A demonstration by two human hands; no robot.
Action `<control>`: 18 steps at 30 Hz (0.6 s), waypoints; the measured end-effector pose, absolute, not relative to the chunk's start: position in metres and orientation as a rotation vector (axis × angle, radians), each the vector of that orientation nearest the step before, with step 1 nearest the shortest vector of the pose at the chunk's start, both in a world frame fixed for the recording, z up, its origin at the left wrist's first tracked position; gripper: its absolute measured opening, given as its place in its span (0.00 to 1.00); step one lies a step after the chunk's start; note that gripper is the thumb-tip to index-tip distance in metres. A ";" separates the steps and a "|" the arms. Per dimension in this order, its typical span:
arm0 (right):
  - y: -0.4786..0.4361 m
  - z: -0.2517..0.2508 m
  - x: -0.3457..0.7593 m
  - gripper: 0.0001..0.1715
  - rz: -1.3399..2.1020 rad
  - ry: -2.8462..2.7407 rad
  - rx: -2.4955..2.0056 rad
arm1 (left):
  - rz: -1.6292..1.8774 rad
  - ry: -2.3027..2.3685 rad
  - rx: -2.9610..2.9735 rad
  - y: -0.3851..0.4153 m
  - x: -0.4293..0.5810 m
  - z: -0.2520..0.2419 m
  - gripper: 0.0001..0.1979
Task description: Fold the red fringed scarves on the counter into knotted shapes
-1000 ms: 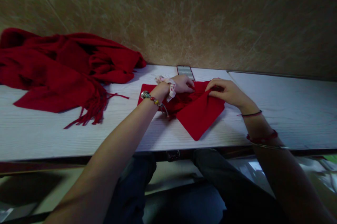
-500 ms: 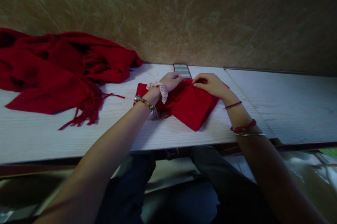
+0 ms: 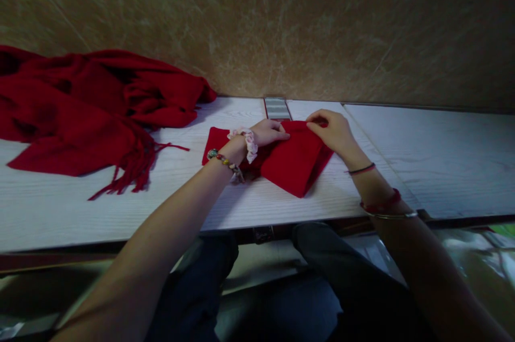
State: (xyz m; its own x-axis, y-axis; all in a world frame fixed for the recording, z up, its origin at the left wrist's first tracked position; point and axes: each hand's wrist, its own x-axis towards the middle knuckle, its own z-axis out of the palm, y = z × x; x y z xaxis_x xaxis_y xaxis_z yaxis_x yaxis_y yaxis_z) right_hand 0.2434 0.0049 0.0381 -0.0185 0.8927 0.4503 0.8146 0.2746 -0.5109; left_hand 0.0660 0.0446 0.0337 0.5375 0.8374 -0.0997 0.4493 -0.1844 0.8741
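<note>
A folded red scarf (image 3: 287,168) lies on the white table in front of me, with a bit of fringe showing near its middle. My left hand (image 3: 269,132) rests over its left half, fingers closed together on the cloth at the fold; the fingertips are partly hidden. At the far right edge, my right hand (image 3: 332,130) pinches the fabric between thumb and fingers. The scarf's right side stands slightly open in layers. To the left, a heap of red scarves (image 3: 100,101) lies loosely, its fringe hanging toward me.
A phone (image 3: 277,109) lies behind the folded scarf, close to the brown marbled wall (image 3: 257,25). The white table (image 3: 161,218) has a seam to the right and a dark front edge. My legs are below that edge, and clear plastic (image 3: 470,256) shows at the lower right.
My right hand has slid to the right along the scarf's far edge. My left hand has shifted slightly right and toward me, and the upper layer now lies flatter.
</note>
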 end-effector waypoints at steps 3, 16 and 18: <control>-0.021 0.048 0.258 0.08 0.050 -2.082 -1.831 | 0.491 1.077 1.765 0.044 0.065 0.036 0.07; -0.031 0.044 0.230 0.19 0.311 -2.208 -1.965 | 0.606 1.104 1.477 0.045 0.064 0.030 0.06; -0.028 0.037 0.227 0.21 0.276 -2.132 -1.941 | 0.633 1.106 1.467 0.048 0.064 0.026 0.06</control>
State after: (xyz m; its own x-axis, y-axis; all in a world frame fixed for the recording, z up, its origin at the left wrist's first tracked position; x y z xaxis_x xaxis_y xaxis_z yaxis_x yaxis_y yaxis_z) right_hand 0.2272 -0.0278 0.0369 -0.0853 0.9950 0.0527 0.9487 0.0973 -0.3008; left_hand 0.0636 0.0477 0.0260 0.4139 0.8893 -0.1947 0.2826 0.0778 0.9561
